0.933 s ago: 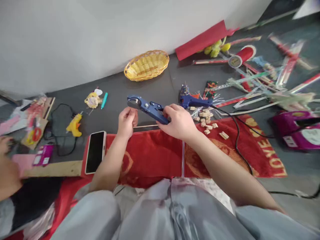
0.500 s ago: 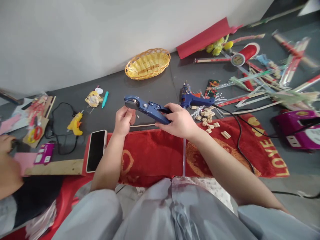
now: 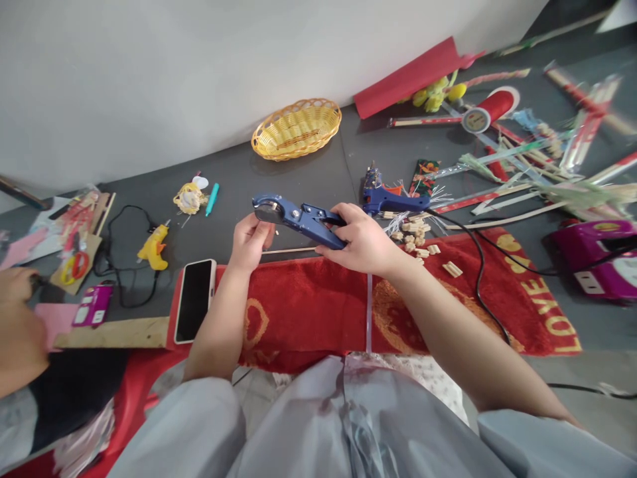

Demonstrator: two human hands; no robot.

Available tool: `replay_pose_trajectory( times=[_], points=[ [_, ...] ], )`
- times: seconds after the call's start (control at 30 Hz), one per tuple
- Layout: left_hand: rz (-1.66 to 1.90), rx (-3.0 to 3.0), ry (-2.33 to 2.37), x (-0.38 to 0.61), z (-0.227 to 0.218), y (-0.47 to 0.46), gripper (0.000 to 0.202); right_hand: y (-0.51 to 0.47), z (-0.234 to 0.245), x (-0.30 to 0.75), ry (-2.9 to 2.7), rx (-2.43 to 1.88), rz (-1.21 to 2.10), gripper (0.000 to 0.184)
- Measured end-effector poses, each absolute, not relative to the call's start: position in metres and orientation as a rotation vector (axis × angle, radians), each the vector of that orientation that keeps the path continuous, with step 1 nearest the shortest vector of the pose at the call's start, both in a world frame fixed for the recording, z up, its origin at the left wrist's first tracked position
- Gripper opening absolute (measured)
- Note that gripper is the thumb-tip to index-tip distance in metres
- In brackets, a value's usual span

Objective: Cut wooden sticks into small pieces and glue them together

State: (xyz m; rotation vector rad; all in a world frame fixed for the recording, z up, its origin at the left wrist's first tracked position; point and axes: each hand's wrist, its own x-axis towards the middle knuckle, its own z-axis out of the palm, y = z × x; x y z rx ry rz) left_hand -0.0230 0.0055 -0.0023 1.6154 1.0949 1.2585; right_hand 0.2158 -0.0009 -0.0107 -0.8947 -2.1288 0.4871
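Observation:
My right hand (image 3: 362, 240) is closed round the handles of a blue hand cutter (image 3: 311, 224). The cutter's curved jaw points left and sits just above my left hand (image 3: 251, 240). The left fingers are pinched together under the jaw, and whatever they hold is too small to make out. A thin pale stick (image 3: 289, 251) lies along the towel's back edge between my hands. One tiny pale bit (image 3: 277, 232) rests on the dark table. Short bundled pale sticks (image 3: 414, 234) are heaped right of my right hand, beside a blue glue gun (image 3: 395, 200).
A red towel (image 3: 308, 299) lies along the table's front, with a phone (image 3: 195, 300) at its left. Behind stands a wicker basket (image 3: 297, 136). To the left are a yellow glue gun (image 3: 154, 247) and a co-worker's hand (image 3: 17, 285). Wrapped sticks and a red spool (image 3: 492, 109) crowd the right.
The whole view has shifted slightly. My hands and the cutter keep nearly the same pose, with the jaw still above my left fingers.

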Motion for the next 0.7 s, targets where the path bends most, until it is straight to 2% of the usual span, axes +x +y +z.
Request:
replay_pose_trajectory(
  times=[0.13,0.27,0.4,0.7],
  points=[
    [1.374,2.153,1.433,-0.021,-0.006,0.003,0.042,-0.001,-0.014,0.213,-2.124,-0.952,0.477,0.029],
    [1.471,2.369,1.562,-0.015,-0.009,-0.001,0.044,-0.002,-0.016,0.210,-2.128,-0.939,0.482,0.028],
    [1.520,2.294,1.545,-0.013,-0.011,-0.003,0.046,-0.003,-0.015,0.210,-2.131,-0.872,0.471,0.028],
    [1.326,1.967,1.364,-0.021,-0.007,-0.008,0.053,-0.003,-0.010,0.215,-2.157,-0.797,0.372,0.031]
  ],
)
